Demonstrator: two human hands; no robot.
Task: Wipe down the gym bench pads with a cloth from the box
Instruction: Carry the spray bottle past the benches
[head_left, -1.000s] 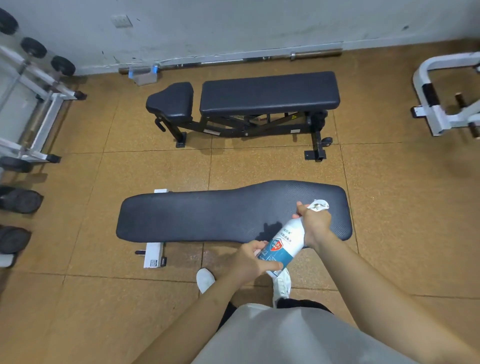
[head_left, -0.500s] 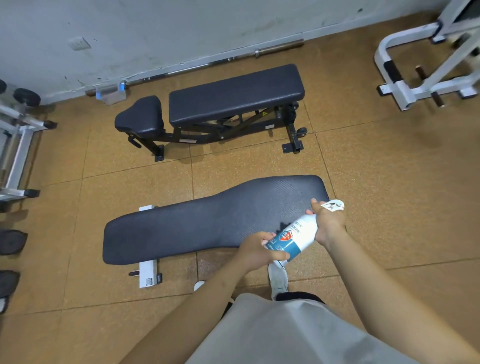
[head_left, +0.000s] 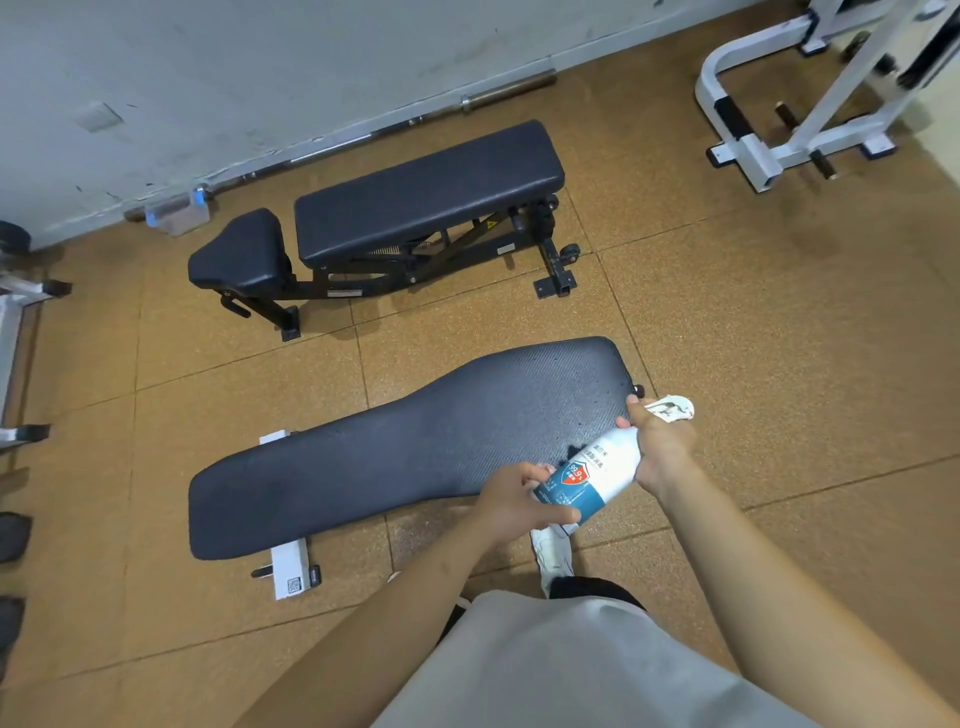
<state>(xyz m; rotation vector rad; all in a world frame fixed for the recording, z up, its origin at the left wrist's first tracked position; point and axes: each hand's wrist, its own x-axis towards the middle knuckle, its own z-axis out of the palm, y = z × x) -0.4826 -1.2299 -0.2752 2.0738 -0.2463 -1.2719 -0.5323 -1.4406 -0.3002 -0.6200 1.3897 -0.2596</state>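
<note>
A long black flat bench pad (head_left: 395, 457) lies across the floor just in front of me. Over its near right corner both hands hold a white and blue spray bottle (head_left: 592, 475) tilted on its side. My left hand (head_left: 517, 501) grips the bottle's base. My right hand (head_left: 657, 444) is closed around the bottle's top end and also holds a crumpled white cloth (head_left: 672, 407) that sticks out past the fingers. A second black bench with a seat pad (head_left: 239, 252) and a back pad (head_left: 426, 195) stands farther off, near the wall.
A barbell (head_left: 363, 136) lies along the wall's foot, with a small clear box (head_left: 176, 210) beside it. A white machine frame (head_left: 795, 98) stands at the far right, a dumbbell rack (head_left: 15, 322) at the left edge. My white shoe (head_left: 553, 553) is under the bench's near edge.
The view has swung right and tilted, so the benches sit more to the left and slanted. Both hands keep the same grip on the bottle and cloth.
</note>
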